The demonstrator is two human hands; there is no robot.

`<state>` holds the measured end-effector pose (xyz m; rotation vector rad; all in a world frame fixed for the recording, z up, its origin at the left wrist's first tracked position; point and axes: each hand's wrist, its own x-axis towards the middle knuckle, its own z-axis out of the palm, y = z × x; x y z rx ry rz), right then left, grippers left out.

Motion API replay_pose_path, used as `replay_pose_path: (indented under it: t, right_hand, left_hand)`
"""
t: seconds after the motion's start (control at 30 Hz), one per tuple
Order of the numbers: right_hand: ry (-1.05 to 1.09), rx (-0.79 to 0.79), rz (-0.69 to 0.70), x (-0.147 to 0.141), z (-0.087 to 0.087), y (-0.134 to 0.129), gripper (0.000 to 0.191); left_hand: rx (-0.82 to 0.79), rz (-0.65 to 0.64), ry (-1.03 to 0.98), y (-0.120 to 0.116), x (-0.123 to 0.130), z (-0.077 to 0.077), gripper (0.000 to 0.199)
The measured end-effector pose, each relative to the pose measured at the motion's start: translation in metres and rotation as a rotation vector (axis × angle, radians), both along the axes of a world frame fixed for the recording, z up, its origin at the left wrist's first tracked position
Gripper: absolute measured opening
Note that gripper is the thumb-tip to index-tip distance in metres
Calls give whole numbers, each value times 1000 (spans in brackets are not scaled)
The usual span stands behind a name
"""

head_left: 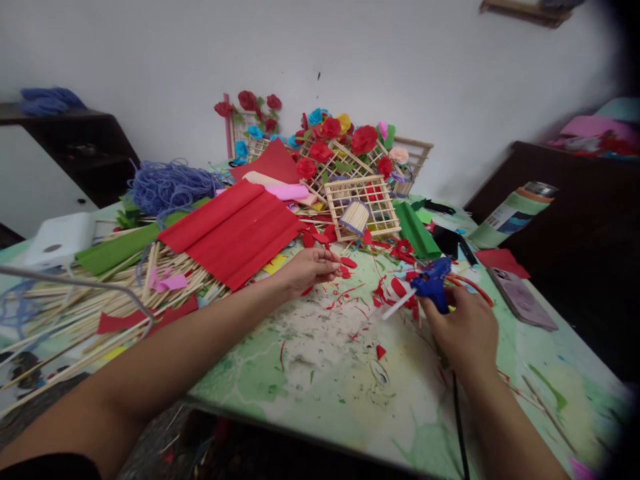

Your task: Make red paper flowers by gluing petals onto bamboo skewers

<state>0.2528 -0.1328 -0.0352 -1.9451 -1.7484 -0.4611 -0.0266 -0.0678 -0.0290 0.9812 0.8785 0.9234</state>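
My left hand (316, 268) is low over the table, thumb and fingers pinched at a small red paper petal (345, 273). Another red petal (349, 263) lies just beyond the fingertips, and more loose red petals (320, 235) are behind the hand. In my right hand (467, 327) is a blue hot glue gun (434, 283), fingers wrapped around its handle. A white glue stick (399, 304) sticks out from the gun toward the left. Red paper scraps (390, 293) lie beside and below the gun.
Red crepe paper (233, 230) covers part of a heap of thin wooden sticks (125, 293). Behind stand stick lattices (365, 207) with paper flowers (364, 139). At right are a bottle (515, 213) and a phone (523, 300); a black cord (459, 420) crosses the front edge.
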Motion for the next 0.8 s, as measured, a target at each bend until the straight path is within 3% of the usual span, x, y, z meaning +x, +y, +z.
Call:
replay_pose_path:
  t: [0.07, 0.17, 0.23, 0.33, 0.43, 0.5, 0.57, 0.67, 0.8]
  right_hand:
    - [-32, -116, -106, 11, 2, 4, 36]
    - [-82, -256, -120, 19, 3, 6, 40]
    - [-130, -230, -104, 17, 7, 3, 40]
    - [-134, -39, -75, 0, 19, -2, 40]
    - [45, 46, 206, -32, 30, -3, 27]
    - [229, -42, 403, -56, 30, -1, 22]
    - [435, -108, 516, -77, 26, 1, 19]
    - [664, -213, 575, -93, 15, 4, 18]
    - [741, -261, 563, -95, 6, 1, 16]
  left_hand:
    - [-17, -42, -42, -1, 0, 0, 14]
    - [-34, -86, -60, -4, 2, 2, 16]
    - [-31, -96, -48, -8, 4, 5, 17]
    - [-3, -118, -5, -13, 6, 9, 15]
    - [37, -147, 33, -17, 8, 10, 16]
    - [63, -159, 42, -19, 9, 9, 19]
    - [74, -156, 54, -21, 10, 9, 21]
    - [88, -155, 80, -22, 12, 6, 19]
    - [98, -171, 89, -23, 15, 2, 17]
